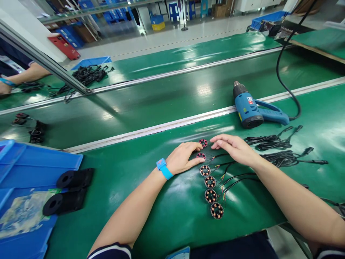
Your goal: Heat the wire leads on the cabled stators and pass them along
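Observation:
Several ring-shaped motor stators with copper windings [210, 182] lie in a column on the green bench. My left hand [183, 156], wearing a blue wristband, rests at the column's far end. Its forefinger touches the edge of the farthest stator [203, 143], and its thumb lies at the near edge of the second stator [201, 155]; thumb and forefinger are spread apart. Just right of the farthest stator, my right hand [233, 147] has thumb and fingers pinched together; what they hold is too small to make out. Black cables [237, 177] with coloured wire ends run to the stators.
A blue heat gun [250, 108] lies behind my right hand, its cord rising to the right. Bundled black cables [280, 158] lie at right. Black cylindrical parts [68, 201] sit by blue bins [35, 162] at left. Across the channel, another person's arm [32, 73] is near cables.

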Available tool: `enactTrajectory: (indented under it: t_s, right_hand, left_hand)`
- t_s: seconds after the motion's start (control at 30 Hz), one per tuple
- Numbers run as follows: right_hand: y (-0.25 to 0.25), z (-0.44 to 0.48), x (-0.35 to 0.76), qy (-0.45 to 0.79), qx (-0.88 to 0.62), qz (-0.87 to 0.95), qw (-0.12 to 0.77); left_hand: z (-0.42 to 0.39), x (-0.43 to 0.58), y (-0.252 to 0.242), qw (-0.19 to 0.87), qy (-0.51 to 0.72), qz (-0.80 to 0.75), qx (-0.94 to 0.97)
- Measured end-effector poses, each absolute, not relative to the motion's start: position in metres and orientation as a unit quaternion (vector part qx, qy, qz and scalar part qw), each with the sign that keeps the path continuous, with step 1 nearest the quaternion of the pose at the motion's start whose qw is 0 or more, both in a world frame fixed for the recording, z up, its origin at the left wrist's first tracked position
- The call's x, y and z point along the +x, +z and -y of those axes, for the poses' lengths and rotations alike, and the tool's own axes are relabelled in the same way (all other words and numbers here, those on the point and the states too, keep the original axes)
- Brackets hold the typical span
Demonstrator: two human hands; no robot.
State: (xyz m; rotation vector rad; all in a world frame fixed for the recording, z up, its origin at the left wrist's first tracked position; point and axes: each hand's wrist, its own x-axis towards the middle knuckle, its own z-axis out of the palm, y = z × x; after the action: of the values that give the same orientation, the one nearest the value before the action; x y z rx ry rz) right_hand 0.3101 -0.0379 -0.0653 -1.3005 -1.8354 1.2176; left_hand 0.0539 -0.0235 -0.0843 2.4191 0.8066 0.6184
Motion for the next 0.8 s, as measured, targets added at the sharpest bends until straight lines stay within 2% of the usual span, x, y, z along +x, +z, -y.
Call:
enactTrajectory:
  t_s: [0.07, 0.13, 0.33, 0.43, 0.53, 0.8]
  right_hand:
    - [-0.064, 0.035, 0.311, 0.379, -0.514, 0.682, 0.355]
    - [-0.065, 0.032, 0.311, 0.321, -0.511, 0.705, 0.373]
    - [-0.08, 0.023, 0.305, 0.277, -0.466, 0.787, 0.293]
    - [-0.085, 0.023, 0.303, 0.297, -0.48, 0.784, 0.259]
    - [-0.082, 0.024, 0.302, 0.321, -0.505, 0.764, 0.239]
    - [-0.07, 0.025, 0.299, 0.565, -0.495, 0.578, 0.318]
  left_hand:
    - [0.018, 0.054, -0.081, 0.251, 0.25, -0.311, 0.882]
    - [0.011, 0.058, -0.08, 0.233, 0.263, -0.338, 0.873]
    - [-0.012, 0.08, -0.087, 0.277, 0.231, -0.343, 0.867]
    - [-0.013, 0.084, -0.091, 0.273, 0.239, -0.343, 0.866]
    - [-0.009, 0.081, -0.089, 0.22, 0.258, -0.329, 0.881]
    - [0.003, 0.083, -0.078, 0.183, 0.282, -0.296, 0.894]
